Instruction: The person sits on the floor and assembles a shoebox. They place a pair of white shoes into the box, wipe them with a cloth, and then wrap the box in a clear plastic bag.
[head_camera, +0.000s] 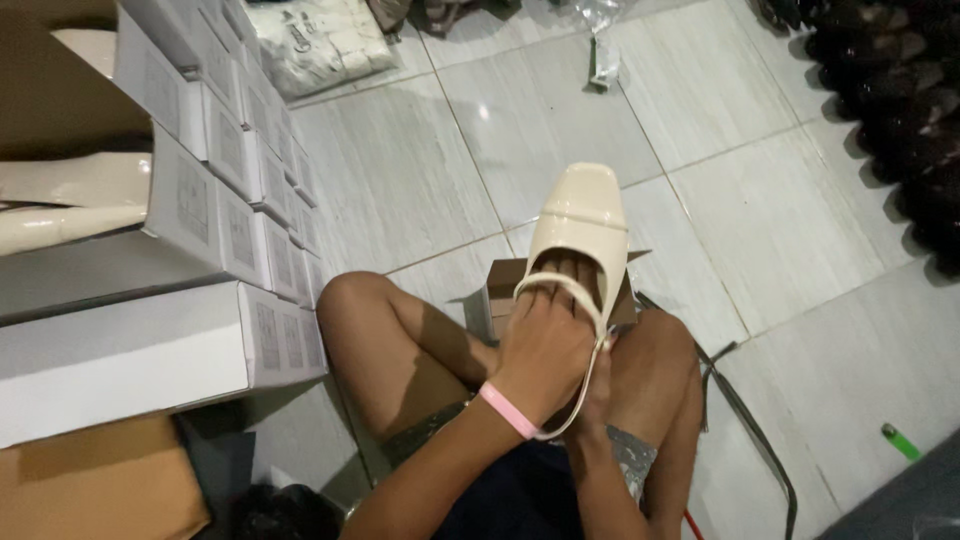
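- My left hand (545, 345) lies over the opening of a cream patent slingback shoe (580, 225), fingers tucked inside toward the toe, so it is closed about the shoe's upper and front strap.
- My right hand (600, 385) sits beneath the shoe's heel end and is mostly hidden by the left wrist; I cannot tell whether its fingers are together or apart.
- The shoe is held above my crossed knees, square toe pointing away from me, its thin heel strap (580, 400) looping back past the pink wristband (508, 410) on my left wrist.
- Directly under the shoe, an open brown cardboard box (498, 295) rests on the floor between my knees; what it holds is hidden.
- To the left of the shoe, white shoeboxes (215, 215) stand stacked in rows, lids closed; above them, cream pieces (60, 205) show in an open carton.
- Far right of the shoe, a dark pile of shoes (905, 110) lies heaped on the tiled floor (760, 220). A green lighter (900, 440) lies on the tiles to the lower right, and a dark cable (755, 430) trails past my right knee.
- Judgement on progress: this shoe is in hand and not boxed; the closed white boxes suggest a good share of the packing stands finished, while the dark heap remains loose.
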